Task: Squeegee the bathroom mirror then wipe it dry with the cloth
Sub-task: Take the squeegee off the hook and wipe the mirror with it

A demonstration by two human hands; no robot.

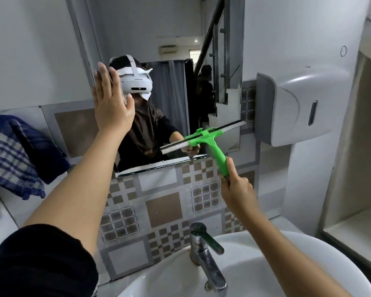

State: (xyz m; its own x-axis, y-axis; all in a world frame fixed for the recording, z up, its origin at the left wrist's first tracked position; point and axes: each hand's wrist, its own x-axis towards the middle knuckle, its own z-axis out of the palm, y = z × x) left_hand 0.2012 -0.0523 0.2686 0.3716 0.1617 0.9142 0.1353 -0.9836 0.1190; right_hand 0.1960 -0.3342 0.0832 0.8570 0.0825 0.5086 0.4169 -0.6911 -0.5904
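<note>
The bathroom mirror (171,35) hangs on the wall above patterned tiles. My left hand (110,101) is flat and open, fingers up, pressed against the mirror's left edge. My right hand (237,188) grips the lower end of the green squeegee (212,144). Its blade lies tilted across the lower right part of the mirror, close to the bottom edge. A blue and white checked cloth (15,155) hangs over a ledge at the left, away from both hands.
A white paper dispenser (298,106) juts out from the wall just right of the mirror, near the blade's right end. Below are a chrome tap (204,254) and a white basin (266,273). A recessed shelf (360,189) is at the far right.
</note>
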